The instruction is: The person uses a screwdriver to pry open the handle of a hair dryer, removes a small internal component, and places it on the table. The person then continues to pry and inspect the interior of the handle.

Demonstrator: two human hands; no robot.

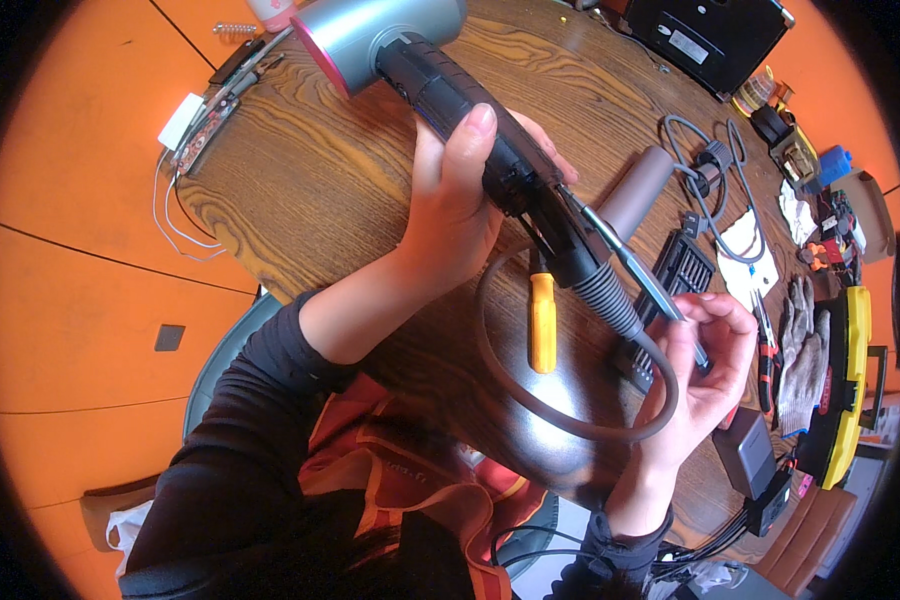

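Note:
My left hand [457, 205] is wrapped round the black inner handle of a hair dryer [440, 95], its thumb along the top. The dryer's silver-grey head with a pink rim points to the far left; its handle casing is off, baring black internals. My right hand [698, 355] pinches a slim grey precision screwdriver [642, 278], whose tip reaches the lower handle near the ribbed cord sleeve [608, 295]. Whether the tip sits in a screw cannot be made out. The dryer's cord loops down below the handle. A yellow-handled screwdriver [542, 325] lies on the table under it.
A dark bit case [688, 262] lies behind my right hand, beside a grey-purple tube [638, 185] and a coiled cable [710, 165]. Work gloves [798, 350], a black adapter [745, 450] and a yellow-edged box [850, 390] are at the right. A circuit board [205, 135] sits at the far left edge.

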